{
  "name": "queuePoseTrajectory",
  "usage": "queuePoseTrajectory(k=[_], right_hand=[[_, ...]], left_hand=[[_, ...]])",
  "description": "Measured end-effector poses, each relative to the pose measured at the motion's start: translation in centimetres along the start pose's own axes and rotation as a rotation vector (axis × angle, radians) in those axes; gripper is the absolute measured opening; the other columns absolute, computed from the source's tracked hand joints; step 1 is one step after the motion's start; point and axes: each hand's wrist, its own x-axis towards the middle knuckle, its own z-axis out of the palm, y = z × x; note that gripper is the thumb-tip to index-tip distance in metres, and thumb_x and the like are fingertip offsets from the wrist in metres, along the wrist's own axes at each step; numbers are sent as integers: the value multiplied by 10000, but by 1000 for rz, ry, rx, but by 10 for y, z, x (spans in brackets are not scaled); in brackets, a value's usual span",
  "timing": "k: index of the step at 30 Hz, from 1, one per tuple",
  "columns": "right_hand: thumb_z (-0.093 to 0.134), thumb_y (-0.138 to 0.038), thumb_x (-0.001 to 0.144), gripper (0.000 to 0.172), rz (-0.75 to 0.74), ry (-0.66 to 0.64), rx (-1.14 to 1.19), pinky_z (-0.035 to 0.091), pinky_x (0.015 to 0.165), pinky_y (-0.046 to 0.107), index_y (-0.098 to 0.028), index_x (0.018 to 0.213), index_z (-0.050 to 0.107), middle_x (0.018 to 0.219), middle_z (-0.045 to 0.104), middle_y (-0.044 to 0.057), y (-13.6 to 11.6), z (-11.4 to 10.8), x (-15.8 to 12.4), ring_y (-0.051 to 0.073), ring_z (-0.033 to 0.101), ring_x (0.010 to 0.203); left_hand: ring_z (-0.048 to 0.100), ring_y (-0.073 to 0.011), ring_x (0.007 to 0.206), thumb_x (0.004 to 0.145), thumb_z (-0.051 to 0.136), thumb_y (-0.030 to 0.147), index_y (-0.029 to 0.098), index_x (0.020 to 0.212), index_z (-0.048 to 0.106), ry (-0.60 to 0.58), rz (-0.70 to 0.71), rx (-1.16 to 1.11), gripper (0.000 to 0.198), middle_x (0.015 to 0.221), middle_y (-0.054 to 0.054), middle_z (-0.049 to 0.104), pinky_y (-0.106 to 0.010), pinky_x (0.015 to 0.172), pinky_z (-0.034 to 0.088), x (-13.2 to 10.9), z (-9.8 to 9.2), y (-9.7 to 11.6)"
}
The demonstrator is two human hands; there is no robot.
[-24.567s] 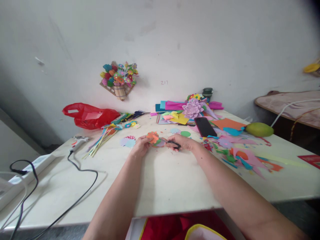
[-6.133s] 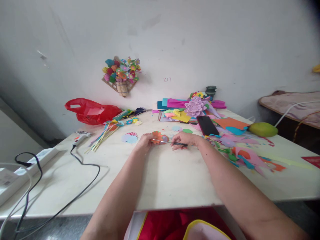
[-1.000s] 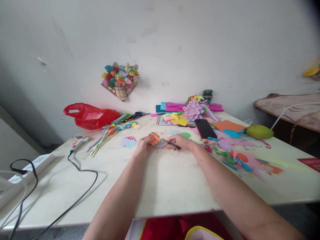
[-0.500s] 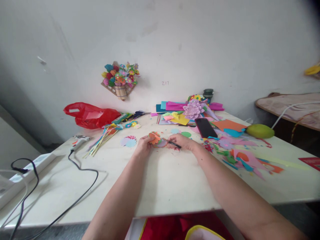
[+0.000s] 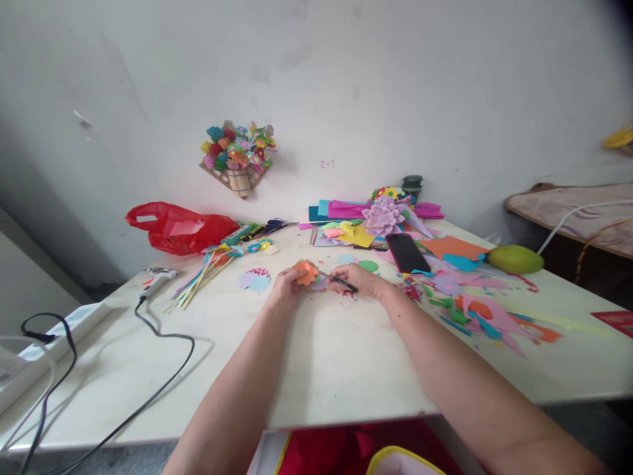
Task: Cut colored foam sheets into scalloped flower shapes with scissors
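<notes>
My left hand [image 5: 285,288] pinches the left edge of an orange flower-shaped piece [image 5: 307,272] with a scalloped rim. In my right hand [image 5: 360,280] is a pair of scissors [image 5: 345,285] with dark handles; the blades point left at the flower's right edge, and how far they are apart cannot be made out. Below the flower, on the table, lie round cut pieces, including a lilac one [image 5: 320,284]. Left of my left hand rests a light blue disc [image 5: 260,282] among other round pieces.
A glue gun [image 5: 159,284] with a black cord lies left, near a white power strip [image 5: 82,324]. Thin sticks [image 5: 205,280] and a red bag [image 5: 182,227] are behind. To the right are a phone [image 5: 408,253], coloured scraps [image 5: 487,313] and a green-yellow fruit [image 5: 515,259].
The scissor blades have drawn back rightward from across the orange flower to its right edge. The flower has turned slightly in my left hand.
</notes>
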Motion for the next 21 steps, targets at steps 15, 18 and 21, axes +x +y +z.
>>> queuePoseTrajectory(k=[15, 18, 21], right_hand=[[673, -354, 699, 252, 13, 24, 156, 331, 372, 171, -132, 736, 562, 487, 533, -41, -6, 11, -2, 52, 429, 379], [674, -355, 704, 250, 21, 32, 188, 331, 371, 171, -135, 728, 558, 482, 532, -38, -7, 13, -1, 55, 440, 382], [684, -354, 699, 254, 32, 47, 166, 318, 361, 169, -137, 732, 558, 487, 537, -38, -11, 16, -2, 51, 431, 378]], left_hand=[[620, -163, 625, 561, 700, 172, 131, 738, 664, 12, 8, -16, 185, 697, -45, 682, -291, 595, 507, -9, 13, 0], [622, -165, 622, 560, 699, 171, 138, 714, 645, 3, 2, -25, 167, 696, -43, 679, -297, 596, 511, -11, 16, 0], [620, -164, 605, 553, 694, 164, 143, 682, 616, 27, -1, -34, 152, 661, -32, 661, -303, 596, 509, -11, 18, 0]])
